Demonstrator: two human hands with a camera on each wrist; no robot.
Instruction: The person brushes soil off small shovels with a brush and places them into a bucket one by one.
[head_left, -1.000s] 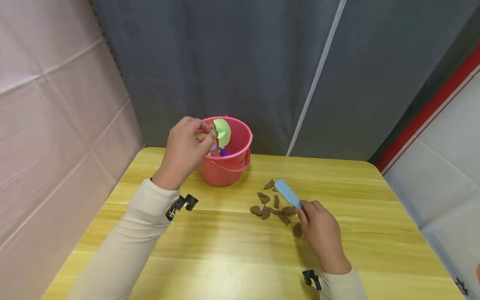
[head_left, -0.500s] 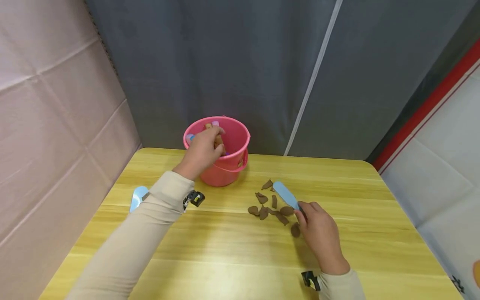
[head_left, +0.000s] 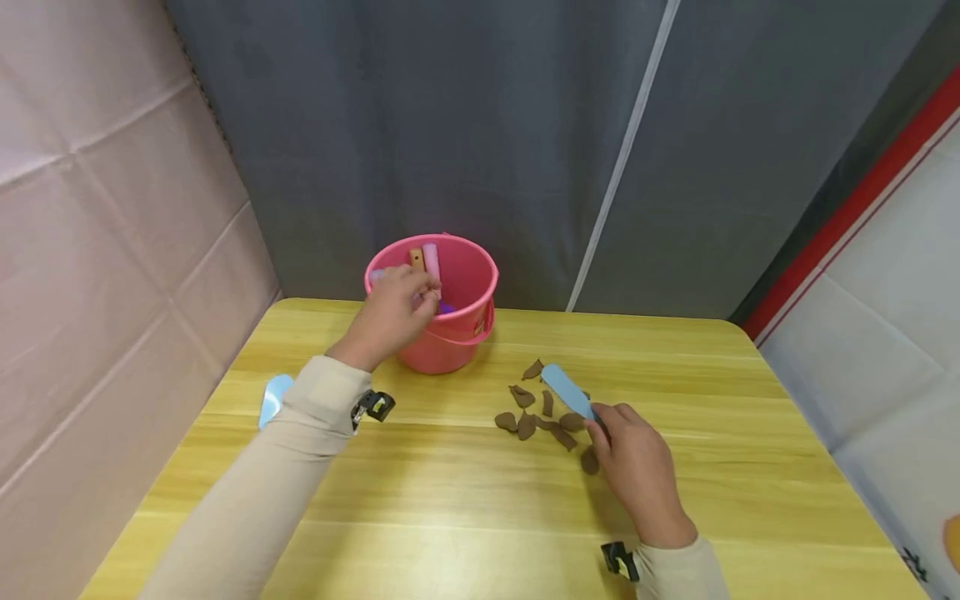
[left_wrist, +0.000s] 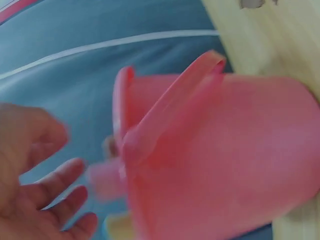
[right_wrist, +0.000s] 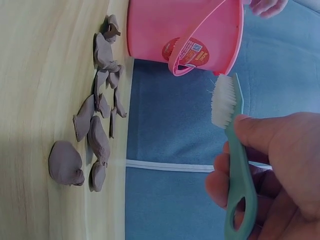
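My left hand (head_left: 386, 317) is at the near-left rim of a pink bucket (head_left: 444, 350). In the left wrist view that hand's fingers (left_wrist: 62, 177) are spread apart with nothing between them, beside a pink handle (left_wrist: 106, 181) that sticks out of the bucket. My right hand (head_left: 641, 467) grips a light blue brush (head_left: 567, 390) over the right side of the table; the right wrist view shows its white bristles (right_wrist: 224, 102) and a hole in its handle. Under and beside the brush lie several flat brown pieces (head_left: 527, 426), scattered on the wood.
Inside the bucket stand a tan handle (head_left: 417, 259) and a pink handle, with something purple (head_left: 445, 308) lower down. A light blue object (head_left: 274, 398) lies at the table's left, partly behind my left sleeve. A dark grey curtain (head_left: 450, 125) hangs behind the table (head_left: 465, 517).
My left hand has let go of a tan-handled thing into the bucket and drawn back slightly left. The light blue object at left has come out from behind the sleeve. My right hand barely moved.
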